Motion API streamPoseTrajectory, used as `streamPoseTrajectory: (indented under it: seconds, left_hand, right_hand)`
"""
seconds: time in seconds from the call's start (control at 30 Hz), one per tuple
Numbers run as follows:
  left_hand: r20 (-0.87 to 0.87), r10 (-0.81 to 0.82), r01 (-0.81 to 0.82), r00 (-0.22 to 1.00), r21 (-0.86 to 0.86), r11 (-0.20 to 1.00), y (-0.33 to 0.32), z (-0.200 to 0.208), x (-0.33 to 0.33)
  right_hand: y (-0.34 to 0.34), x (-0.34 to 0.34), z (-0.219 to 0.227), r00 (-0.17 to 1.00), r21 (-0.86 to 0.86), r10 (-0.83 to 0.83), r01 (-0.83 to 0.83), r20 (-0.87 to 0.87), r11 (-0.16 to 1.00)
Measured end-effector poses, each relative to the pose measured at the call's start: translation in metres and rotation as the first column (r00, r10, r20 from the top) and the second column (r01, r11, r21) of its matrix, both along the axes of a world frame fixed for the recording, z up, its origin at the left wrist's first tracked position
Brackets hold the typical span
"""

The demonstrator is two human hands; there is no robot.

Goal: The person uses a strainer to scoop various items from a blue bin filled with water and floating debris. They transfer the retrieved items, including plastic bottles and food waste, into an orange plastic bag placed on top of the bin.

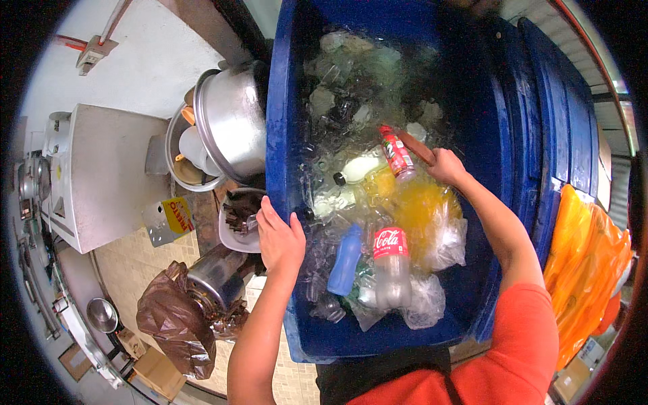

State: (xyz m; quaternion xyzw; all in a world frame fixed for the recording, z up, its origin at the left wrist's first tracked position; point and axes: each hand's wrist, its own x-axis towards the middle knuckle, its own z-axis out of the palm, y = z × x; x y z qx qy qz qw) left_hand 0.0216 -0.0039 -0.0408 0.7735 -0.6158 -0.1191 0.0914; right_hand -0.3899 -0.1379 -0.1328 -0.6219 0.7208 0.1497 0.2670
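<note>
In front of me is a deep blue plastic tub [398, 345] holding murky water with plastic bottles and clear bags. My right hand [445, 166] is closed round a brown wooden stick [417, 147], its far end against a small bottle with a red cap and red label [398, 156]. Beside that floats a whitish bottle with a black cap [359, 169]. Nearer me lie a blue bottle [345, 262] and a large clear bottle with a red label [391, 273]. My left hand [278, 236] rests at the tub's left rim, fingers stretched out and thumb apart, holding nothing.
Left of the tub stand a big metal pot [231, 121], a pale bowl [233, 237] with dark pieces and a brown plastic bag [174, 317] by a metal pot. A white cabinet [115, 175] is farther left. Orange plastic sheeting [584, 270] hangs at right.
</note>
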Motion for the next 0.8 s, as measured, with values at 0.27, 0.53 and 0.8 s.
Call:
streamPoseTrajectory:
  seconds: [0.27, 0.53, 0.8]
  left_hand:
    - [0.013, 0.015, -0.015, 1.000, 0.019, 1.000, 0.000, -0.001, -0.001]
    - [0.133, -0.099, 0.105, 0.986, -0.040, 0.994, 0.002, 0.006, -0.003]
    - [0.083, -0.525, 0.517, 0.847, -0.358, 0.777, -0.139, -0.017, -0.079]
  right_hand:
    - [0.040, 0.003, -0.021, 0.992, -0.084, -0.028, 0.039, 0.125, 0.996]
    - [0.095, -0.010, 0.005, 0.973, -0.122, -0.030, 0.059, 0.227, 0.991]
    - [0.106, -0.010, 0.000, 0.968, -0.034, -0.054, 0.064, 0.243, 0.997]
